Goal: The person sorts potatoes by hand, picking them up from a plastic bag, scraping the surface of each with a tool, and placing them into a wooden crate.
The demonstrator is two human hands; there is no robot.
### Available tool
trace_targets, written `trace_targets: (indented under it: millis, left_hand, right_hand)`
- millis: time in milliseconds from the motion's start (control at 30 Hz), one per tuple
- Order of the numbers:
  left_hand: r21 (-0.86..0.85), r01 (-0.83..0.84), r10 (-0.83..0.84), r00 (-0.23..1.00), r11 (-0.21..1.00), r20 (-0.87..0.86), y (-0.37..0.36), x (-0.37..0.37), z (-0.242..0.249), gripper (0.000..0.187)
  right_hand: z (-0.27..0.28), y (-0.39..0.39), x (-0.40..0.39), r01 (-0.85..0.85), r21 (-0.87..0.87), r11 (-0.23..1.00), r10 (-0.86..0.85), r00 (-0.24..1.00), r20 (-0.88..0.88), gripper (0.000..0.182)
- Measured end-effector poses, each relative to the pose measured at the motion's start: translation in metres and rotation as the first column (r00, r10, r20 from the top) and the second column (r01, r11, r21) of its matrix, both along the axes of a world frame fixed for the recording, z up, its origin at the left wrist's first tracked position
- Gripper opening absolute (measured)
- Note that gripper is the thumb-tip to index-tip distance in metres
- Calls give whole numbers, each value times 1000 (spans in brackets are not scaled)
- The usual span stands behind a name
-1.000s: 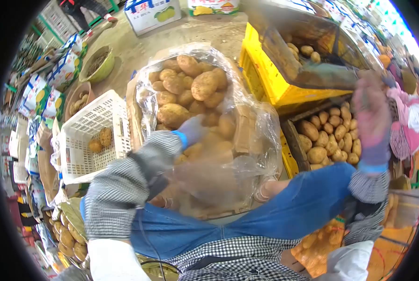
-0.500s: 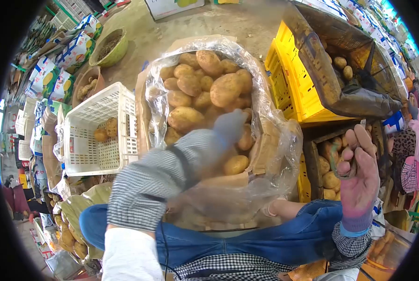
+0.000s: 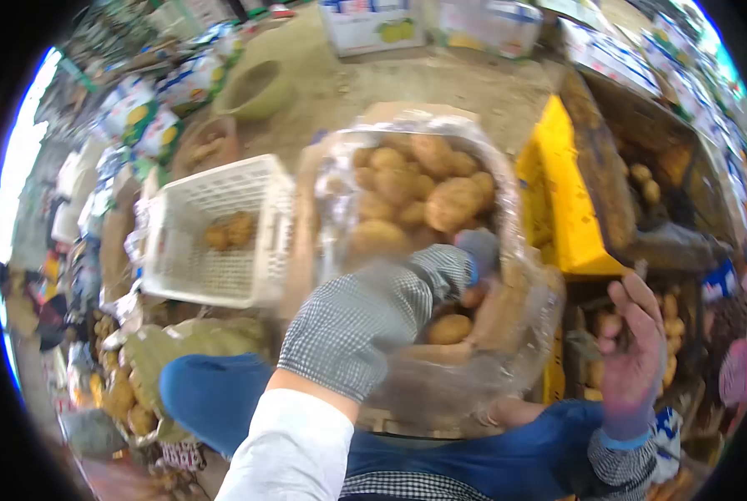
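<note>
A lined cardboard box [image 3: 304, 225] full of potatoes [image 3: 454, 204] stands in front of me, its clear plastic liner [image 3: 524, 313] folded out over the sides. My left hand [image 3: 478, 248], in a grey glove, reaches down inside the box near its right wall. Its fingers are blurred and point away from me, so I cannot tell what they grip. A single potato [image 3: 449, 329] lies just below that hand. My right hand [image 3: 636, 355], in a pinkish, dirt-stained glove, is raised palm up with its fingers apart. It hovers over a crate of smaller potatoes [image 3: 672, 334] on the right.
To the left stands a white plastic crate [image 3: 277, 242] with a few potatoes at the bottom. A yellow crate [image 3: 557, 179] with a dark liner holds some potatoes at the right. Printed cartons [image 3: 373, 29] and a greenish basin [image 3: 256, 92] stand farther back.
The view has swung, so everything sits farther right and lower. My left hand has moved toward the right wall of the box. My right hand stays raised and open.
</note>
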State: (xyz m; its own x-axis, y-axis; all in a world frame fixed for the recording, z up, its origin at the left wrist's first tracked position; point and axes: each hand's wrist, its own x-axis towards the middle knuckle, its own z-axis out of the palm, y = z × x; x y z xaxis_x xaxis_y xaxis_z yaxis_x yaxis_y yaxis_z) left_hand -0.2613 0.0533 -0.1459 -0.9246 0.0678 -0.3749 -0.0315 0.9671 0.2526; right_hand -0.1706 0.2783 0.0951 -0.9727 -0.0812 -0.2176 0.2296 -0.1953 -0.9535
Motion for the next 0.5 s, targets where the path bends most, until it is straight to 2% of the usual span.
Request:
trace_targets:
  millis: [33,67,133,167,200,267,300,333,367,400,433,467,500]
  left_hand:
    - [26,-55,55,998,998,-15,-9,16,17,30]
    - [54,-108,110,993,993,-30,-17,32,35,30]
    - [241,-229,170,955,943,244,-62,61,88,32]
    - [335,-290,158,915,897,370,-81,78,110,33]
    - [571,-334,141,924,750,355,-119,92,72,33]
    - [784,-504,214,864,363,456,-182,132,99,30]
    - [764,-611,255,788,206,561,-229,152,103,35]
    - [768,-631,306,756,108,578,-272,168,111,35]
    - [819,-567,379,780,91,498,-322,183,125,36]
    - [877,-461,440,822,139,362,-372,195,142,38]
    - [912,-329,490,853,244,177,-423,204,161,40]
    - [924,-232,545,838,303,32,-468,213,179,42]
    - [935,-167,609,791,313,-62,-492,221,200,44]
  right_hand:
    - [-3,-3,1,2,5,1000,-2,1000,-27,41]
    - [-6,-3,0,-71,-11,997,71,996,-57,41]
    - [-13,3,-3,-182,-14,983,179,975,-130,42]
    - [-14,1,-2,-154,-11,988,152,982,-114,42]
    - [-14,-3,-2,-123,-1,992,122,988,-96,42]
    - [-15,-7,-4,-89,27,996,91,994,-68,43]
    - [-18,-8,-7,-88,34,996,90,993,-73,43]
    - [-21,-8,-10,-84,42,996,87,993,-78,43]
    - [-23,-11,-12,-80,48,996,84,993,-83,43]
    - [-23,-15,-14,-64,52,997,68,995,-70,42]
    - [-22,-18,-16,-47,58,997,50,997,-56,42]
    - [-22,-20,-17,-27,66,997,30,999,-41,42]
    - [-24,-22,-22,-51,63,997,54,997,-46,42]
